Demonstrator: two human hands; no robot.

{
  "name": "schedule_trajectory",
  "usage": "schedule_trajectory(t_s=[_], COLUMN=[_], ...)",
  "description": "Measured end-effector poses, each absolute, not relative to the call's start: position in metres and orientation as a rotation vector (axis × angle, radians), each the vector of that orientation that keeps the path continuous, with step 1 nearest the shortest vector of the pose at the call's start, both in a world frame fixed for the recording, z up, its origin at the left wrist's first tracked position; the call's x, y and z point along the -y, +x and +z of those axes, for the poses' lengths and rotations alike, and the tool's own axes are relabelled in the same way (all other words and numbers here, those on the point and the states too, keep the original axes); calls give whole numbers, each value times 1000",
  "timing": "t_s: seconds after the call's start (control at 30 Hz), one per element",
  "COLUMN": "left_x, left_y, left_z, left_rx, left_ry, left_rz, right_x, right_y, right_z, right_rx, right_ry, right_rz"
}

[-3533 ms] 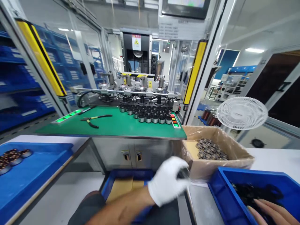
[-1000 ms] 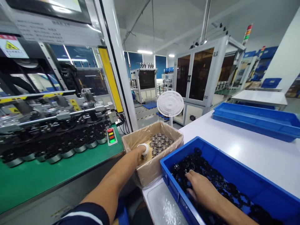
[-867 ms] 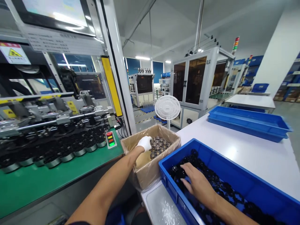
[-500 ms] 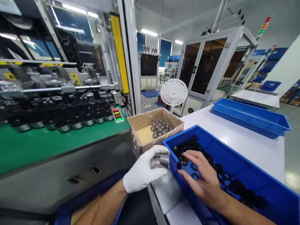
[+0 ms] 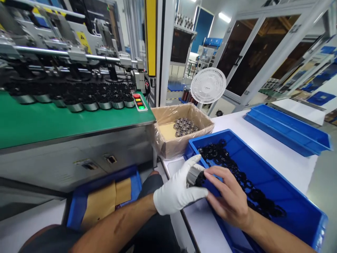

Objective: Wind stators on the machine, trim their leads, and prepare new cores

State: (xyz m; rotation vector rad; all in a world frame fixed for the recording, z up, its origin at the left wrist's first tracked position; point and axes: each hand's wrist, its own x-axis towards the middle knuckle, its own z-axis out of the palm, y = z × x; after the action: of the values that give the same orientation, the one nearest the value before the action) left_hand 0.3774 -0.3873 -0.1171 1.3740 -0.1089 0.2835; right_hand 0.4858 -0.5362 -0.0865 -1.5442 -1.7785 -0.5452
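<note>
My left hand [image 5: 176, 191], in a white glove, is closed around a silver metal cylinder [image 5: 193, 175] that looks like a motor stator core. A black ring-shaped plastic part [image 5: 200, 178] sits at the cylinder's right end. With bare fingertips, my right hand [image 5: 231, 196] grips this black part from the right, thumb below and fingers above. Both hands are close together over the near left edge of a blue bin [image 5: 263, 169]. Inside the bin lie many loose black plastic rings [image 5: 228, 160]. My fingers partly hide where the cylinder and black part meet.
A plastic-lined cardboard box [image 5: 176, 146] with metal pieces stands beyond my hands. Left is a green machine table [image 5: 110, 121] with rows of black-topped metal cylinders [image 5: 91, 105] and a button panel [image 5: 139, 102]. A white fan [image 5: 208, 85] and stacked blue trays [image 5: 286, 130] are farther back.
My hands have come together, bringing the black part from over the bin to the cylinder's end. The view has tilted downward, showing more of the floor area and my legs.
</note>
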Motion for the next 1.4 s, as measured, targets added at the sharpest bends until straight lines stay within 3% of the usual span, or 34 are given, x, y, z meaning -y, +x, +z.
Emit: schedule_trajectory(t_s=[0.77,0.83,0.93,1.1,1.27,1.4], left_x=[373,366,364,369,357,356], left_y=[383,390,407,415,397,382], left_z=[-136,-144,-167,-192,-159,-135], left_rx=[28,-41,-184,-247,-153,-126], left_ry=[1523,1700,1905,1879,1619,1258], left_rz=[302,366,368,265,177,187], right_x=[529,530,535,539,539,537], right_y=[501,525,570,616,621,620], right_z=[-95,-87,-82,-112,-158,-165], right_rx=[1851,1720,1276,1091,1065,1043], right_ry=[-1592,-1697,-2229,-2808,-2984,-2997], right_rz=[-467,-491,-586,-121,408,468])
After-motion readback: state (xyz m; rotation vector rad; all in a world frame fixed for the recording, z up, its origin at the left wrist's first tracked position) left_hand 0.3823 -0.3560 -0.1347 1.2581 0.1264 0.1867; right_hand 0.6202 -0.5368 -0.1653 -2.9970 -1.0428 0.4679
